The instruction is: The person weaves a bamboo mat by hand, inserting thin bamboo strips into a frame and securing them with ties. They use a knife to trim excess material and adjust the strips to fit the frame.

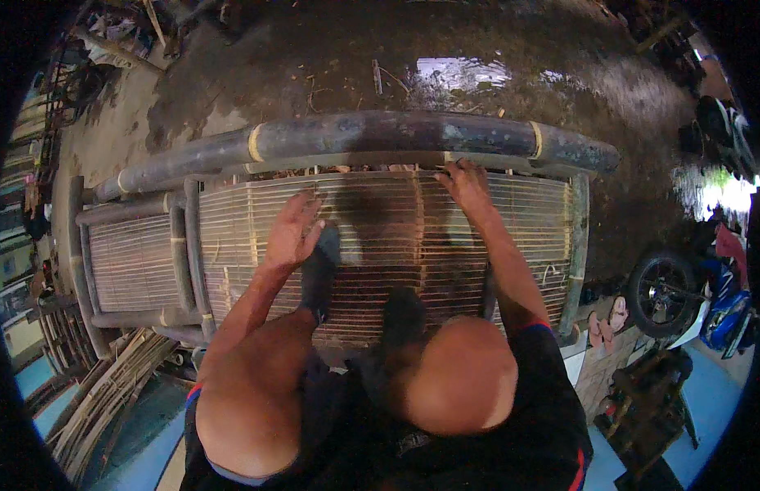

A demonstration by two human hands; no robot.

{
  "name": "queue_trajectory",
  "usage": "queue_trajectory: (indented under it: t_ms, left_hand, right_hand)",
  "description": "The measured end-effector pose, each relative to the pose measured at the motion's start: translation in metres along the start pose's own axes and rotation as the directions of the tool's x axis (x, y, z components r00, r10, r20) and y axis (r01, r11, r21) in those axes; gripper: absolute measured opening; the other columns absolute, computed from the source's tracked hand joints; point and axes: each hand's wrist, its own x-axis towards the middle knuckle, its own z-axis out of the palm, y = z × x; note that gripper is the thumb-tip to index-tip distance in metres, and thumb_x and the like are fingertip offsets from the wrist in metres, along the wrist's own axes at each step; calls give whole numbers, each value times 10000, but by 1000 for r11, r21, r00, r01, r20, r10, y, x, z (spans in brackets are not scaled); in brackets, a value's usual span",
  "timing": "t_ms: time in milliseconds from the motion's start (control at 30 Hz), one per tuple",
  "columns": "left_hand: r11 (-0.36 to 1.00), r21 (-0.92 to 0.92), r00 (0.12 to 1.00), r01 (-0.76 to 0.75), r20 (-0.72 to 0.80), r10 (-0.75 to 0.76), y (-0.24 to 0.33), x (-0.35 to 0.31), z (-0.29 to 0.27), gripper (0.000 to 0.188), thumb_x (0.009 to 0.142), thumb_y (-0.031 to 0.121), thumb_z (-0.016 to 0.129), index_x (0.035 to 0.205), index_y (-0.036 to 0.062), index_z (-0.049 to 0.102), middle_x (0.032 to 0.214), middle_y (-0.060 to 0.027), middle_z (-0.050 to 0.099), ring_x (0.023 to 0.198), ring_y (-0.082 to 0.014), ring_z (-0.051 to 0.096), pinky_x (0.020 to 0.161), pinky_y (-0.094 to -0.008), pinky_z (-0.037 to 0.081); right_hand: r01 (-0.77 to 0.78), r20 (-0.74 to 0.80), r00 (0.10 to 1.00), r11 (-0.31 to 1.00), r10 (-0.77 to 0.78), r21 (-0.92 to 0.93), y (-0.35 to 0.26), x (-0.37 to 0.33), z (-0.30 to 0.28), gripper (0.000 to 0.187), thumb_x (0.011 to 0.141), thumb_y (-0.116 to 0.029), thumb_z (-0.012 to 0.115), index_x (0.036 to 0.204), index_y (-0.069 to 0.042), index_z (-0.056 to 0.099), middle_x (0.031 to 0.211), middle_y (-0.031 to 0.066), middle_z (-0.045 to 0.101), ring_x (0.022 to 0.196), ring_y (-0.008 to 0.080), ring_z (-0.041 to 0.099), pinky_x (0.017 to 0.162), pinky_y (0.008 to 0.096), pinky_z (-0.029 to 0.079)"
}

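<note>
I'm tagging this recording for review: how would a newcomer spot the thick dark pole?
Find the big slatted panel at centre. Along its far edge, just beyond the right hand, runs a long, dark, rounded pole. It is thicker than the frame's other poles, with pale bands wrapped around it.

The pole (355,136) is smooth, probably bamboo, the slats (380,222) matt

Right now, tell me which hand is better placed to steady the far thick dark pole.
Probably the right hand: its fingers are at the far edge of the slats, close by the pole, while the left hand is over the slats, farther back from it.
</note>
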Motion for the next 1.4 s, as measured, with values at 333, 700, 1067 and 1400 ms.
queue_trajectory:
  t_ms: [333,700,1067,1400]
  left_hand:
    - [984,107,989,-146,48,141,-8,99,65,483,869,188,646,1336,108,552,1276,-183,586,1186,-399,544,1025,-507,437]
    - [973,226,997,-56,71,41,-26,110,75,343,900,294,627,1205,136,644,1095,-154,689,996,-359,663,835,-481,535]
    - [981,121,988,-154,-6,156,-16,121,60,327,846,293,680,1096,83,694,967,-150,705,883,-343,684,766,-449,555]
    - [969,146,968,-201,-120,219,-23,124,63,268,816,296,705,1012,115,733,815,-129,710,763,-319,697,696,-435,567]
  right_hand:
    - [102,-284,953,995,-104,-23,-13,-11,-21,287,897,-316,667,1086,-99,661,989,155,619,1012,364,572,883,503,491]
    - [-181,126,977,980,170,81,-94,-31,3,416,930,-381,627,1257,-123,609,871,210,684,729,397,675,608,483,541]
    - [-169,179,978,915,109,367,-50,13,47,314,954,-363,623,1160,-136,689,586,104,583,540,239,608,514,388,492]
    - [-569,489,750,58,444,820,-79,11,41,119,943,-156,635,893,-62,688,577,-7,524,433,95,444,387,282,321]
